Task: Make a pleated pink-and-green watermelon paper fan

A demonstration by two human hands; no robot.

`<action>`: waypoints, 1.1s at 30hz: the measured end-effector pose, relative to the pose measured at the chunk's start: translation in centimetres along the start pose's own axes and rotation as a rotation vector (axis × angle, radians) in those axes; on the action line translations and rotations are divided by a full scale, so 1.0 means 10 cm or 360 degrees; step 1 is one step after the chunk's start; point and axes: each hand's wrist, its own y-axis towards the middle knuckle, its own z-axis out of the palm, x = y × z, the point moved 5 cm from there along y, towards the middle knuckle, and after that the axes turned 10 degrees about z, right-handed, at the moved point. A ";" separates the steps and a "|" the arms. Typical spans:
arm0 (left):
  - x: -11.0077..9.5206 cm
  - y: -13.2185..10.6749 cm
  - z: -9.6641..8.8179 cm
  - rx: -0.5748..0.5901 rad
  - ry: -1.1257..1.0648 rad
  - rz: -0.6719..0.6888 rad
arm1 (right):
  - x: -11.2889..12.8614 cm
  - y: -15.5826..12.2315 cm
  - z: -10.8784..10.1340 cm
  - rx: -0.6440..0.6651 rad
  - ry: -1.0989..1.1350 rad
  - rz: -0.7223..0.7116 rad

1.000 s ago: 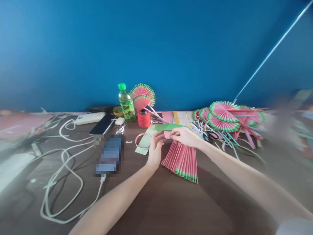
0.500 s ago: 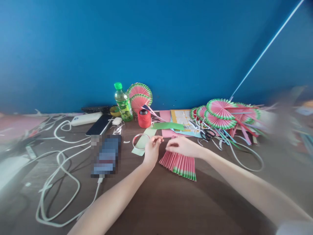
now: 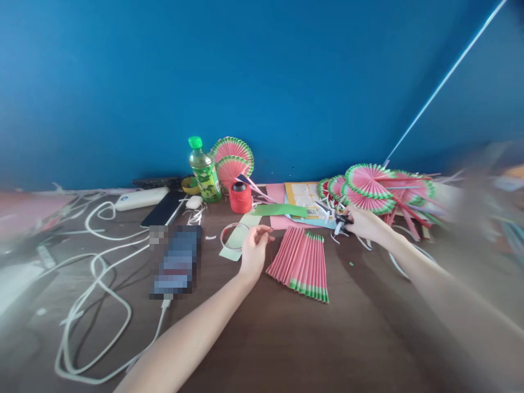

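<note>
A pleated pink paper fan with a green edge (image 3: 302, 263) lies flat on the brown table. My left hand (image 3: 254, 252) hovers just left of it, fingers pinched on a thin red thread that hangs down beside the fan. My right hand (image 3: 363, 224) has reached to the right and closes on the black scissors (image 3: 342, 219) lying among paper strips. A red thread spool (image 3: 240, 197) stands behind the fan.
Finished round watermelon fans (image 3: 376, 188) pile at the back right; two more lean on the wall by a green bottle (image 3: 203, 170). A tape ring (image 3: 232, 236), green paper (image 3: 282, 210), a phone (image 3: 176, 262), white cables (image 3: 98, 284) and a power bank (image 3: 141, 197) fill the left.
My right hand left the pleated fan and moved right to the scissors. The fan now lies flat on the table. My left hand stayed in place, still pinched.
</note>
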 end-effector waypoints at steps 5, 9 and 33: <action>-0.01 -0.01 0.00 -0.0045 -0.0014 -0.0014 | 0.03 -0.07 -0.13 -0.0023 -0.0200 0.0012; -0.02 -0.01 0.01 -0.0068 -0.0027 -0.0030 | 0.09 -0.17 -0.44 -0.0209 -0.0359 0.0058; 0.04 -0.03 0.01 -0.0025 0.0052 -0.0045 | 1.60 0.22 -0.22 0.1775 0.1018 -0.0563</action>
